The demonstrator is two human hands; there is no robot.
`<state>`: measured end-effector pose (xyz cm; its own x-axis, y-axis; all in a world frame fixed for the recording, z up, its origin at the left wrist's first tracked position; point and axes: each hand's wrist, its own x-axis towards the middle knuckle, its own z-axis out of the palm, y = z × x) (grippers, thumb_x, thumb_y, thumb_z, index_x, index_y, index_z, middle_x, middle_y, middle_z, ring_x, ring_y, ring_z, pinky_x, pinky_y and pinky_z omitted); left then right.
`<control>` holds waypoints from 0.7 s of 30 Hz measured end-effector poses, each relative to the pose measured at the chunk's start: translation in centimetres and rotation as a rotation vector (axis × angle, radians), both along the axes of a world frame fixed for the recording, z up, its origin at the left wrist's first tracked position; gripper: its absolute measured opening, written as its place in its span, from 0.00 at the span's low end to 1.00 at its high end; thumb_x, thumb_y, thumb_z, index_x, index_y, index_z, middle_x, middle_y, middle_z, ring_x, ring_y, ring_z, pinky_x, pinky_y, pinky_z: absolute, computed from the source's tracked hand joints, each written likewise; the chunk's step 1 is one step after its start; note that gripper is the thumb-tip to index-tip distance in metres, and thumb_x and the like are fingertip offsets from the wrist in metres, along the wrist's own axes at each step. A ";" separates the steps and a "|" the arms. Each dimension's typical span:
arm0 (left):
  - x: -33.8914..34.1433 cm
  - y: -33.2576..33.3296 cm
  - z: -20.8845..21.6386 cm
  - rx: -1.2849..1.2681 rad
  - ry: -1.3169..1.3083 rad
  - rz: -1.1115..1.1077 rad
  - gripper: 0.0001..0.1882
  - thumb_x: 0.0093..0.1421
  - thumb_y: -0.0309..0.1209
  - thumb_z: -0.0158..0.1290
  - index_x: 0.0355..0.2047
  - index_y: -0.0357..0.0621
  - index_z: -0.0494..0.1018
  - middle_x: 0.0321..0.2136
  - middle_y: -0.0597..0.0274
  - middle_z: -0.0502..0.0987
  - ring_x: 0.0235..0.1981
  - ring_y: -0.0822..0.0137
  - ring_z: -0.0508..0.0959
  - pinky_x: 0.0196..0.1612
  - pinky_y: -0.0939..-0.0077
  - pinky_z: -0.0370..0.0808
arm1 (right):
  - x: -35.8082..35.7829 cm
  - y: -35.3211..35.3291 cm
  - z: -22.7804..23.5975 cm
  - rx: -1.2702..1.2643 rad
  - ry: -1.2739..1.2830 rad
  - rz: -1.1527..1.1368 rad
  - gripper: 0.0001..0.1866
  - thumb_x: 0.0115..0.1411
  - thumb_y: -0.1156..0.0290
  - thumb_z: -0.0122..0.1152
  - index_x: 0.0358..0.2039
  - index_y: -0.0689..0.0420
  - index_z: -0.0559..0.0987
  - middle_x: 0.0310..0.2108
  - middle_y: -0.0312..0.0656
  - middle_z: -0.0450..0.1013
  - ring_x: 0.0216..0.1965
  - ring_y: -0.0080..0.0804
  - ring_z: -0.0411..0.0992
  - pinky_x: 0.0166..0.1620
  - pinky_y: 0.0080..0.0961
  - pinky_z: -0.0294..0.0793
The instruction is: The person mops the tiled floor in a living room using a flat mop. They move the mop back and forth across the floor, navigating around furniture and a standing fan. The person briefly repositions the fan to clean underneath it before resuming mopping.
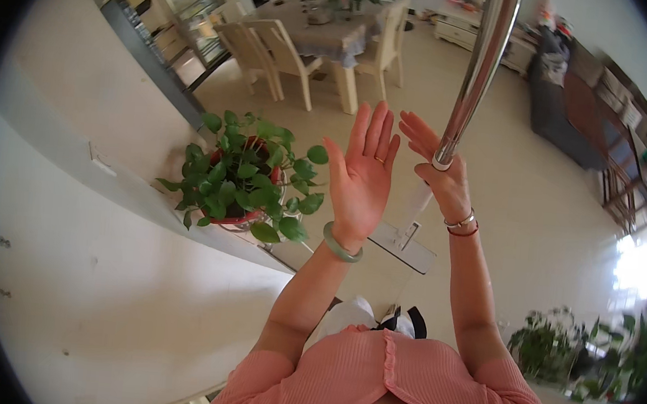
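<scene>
My left hand [364,176] is raised with the palm up and the fingers stretched out, holding nothing. A pale green bangle circles its wrist. Beside it, my right hand [448,184] holds a flat mop by its shiny metal pole [480,69], in the crook of the thumb. The thumb crosses the pole near a white collar, while the other fingers stretch out to its left. Lower down, the mop's white lower section leads to a flat rectangular mop head [402,247] on the floor.
A leafy potted plant [245,176] stands left of my hands by a curved white wall [102,275]. Farther off are a dining table [308,31] with chairs [287,49] and a grey sofa [562,115]. More plants [549,345] grow at the lower right.
</scene>
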<state>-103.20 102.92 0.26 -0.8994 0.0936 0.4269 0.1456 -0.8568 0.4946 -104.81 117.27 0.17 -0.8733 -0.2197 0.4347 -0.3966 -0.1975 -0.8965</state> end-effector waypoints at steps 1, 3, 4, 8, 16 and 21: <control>-1.6 -0.2 0.2 -0.017 0.007 0.051 0.40 0.64 0.62 0.25 0.67 0.47 0.48 0.67 0.60 0.50 0.68 0.63 0.48 0.69 0.65 0.44 | -2.1 -0.1 0.1 0.015 -0.002 0.031 0.37 0.42 0.86 0.42 0.59 0.62 0.67 0.60 0.44 0.65 0.63 0.36 0.60 0.64 0.36 0.57; -4.6 -0.6 0.2 -0.040 0.012 0.131 0.40 0.65 0.62 0.26 0.67 0.47 0.48 0.67 0.60 0.50 0.68 0.64 0.49 0.69 0.65 0.44 | -6.2 -0.4 -0.1 0.041 0.001 0.097 0.37 0.42 0.85 0.43 0.59 0.62 0.67 0.60 0.44 0.64 0.63 0.37 0.60 0.63 0.36 0.58; -6.1 -0.7 0.3 -0.046 0.018 0.161 0.39 0.65 0.61 0.26 0.67 0.47 0.49 0.67 0.60 0.50 0.68 0.64 0.49 0.68 0.66 0.44 | -8.4 -0.6 -0.2 0.050 0.010 0.132 0.38 0.42 0.85 0.44 0.59 0.62 0.66 0.60 0.45 0.64 0.63 0.38 0.60 0.62 0.36 0.59; -12.5 -2.0 -0.8 -0.074 0.053 0.246 0.38 0.66 0.60 0.25 0.66 0.46 0.49 0.67 0.61 0.50 0.68 0.66 0.49 0.68 0.66 0.45 | -16.5 -1.7 -0.2 0.084 0.032 0.240 0.38 0.42 0.85 0.44 0.60 0.62 0.65 0.60 0.45 0.64 0.63 0.39 0.61 0.60 0.35 0.61; -23.1 -6.1 0.2 -0.118 0.025 0.474 0.36 0.68 0.56 0.24 0.66 0.43 0.48 0.66 0.58 0.51 0.67 0.64 0.51 0.68 0.66 0.47 | -28.9 -7.1 0.6 0.152 -0.019 0.430 0.36 0.44 0.86 0.41 0.59 0.63 0.66 0.60 0.44 0.65 0.56 0.37 0.69 0.49 0.28 0.71; -25.8 -10.0 1.0 -0.267 -0.004 0.769 0.35 0.69 0.55 0.23 0.66 0.42 0.47 0.66 0.55 0.51 0.67 0.62 0.51 0.68 0.65 0.46 | -33.6 -11.0 1.7 0.231 -0.058 0.589 0.31 0.46 0.85 0.42 0.55 0.65 0.70 0.59 0.44 0.66 0.37 0.28 0.79 0.29 0.17 0.72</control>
<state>-129.04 92.93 1.27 -0.7550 -0.4527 0.4744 0.6433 -0.3711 0.6697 -138.45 106.25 1.89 -0.5982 -0.7530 0.2740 -0.2294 -0.1667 -0.9590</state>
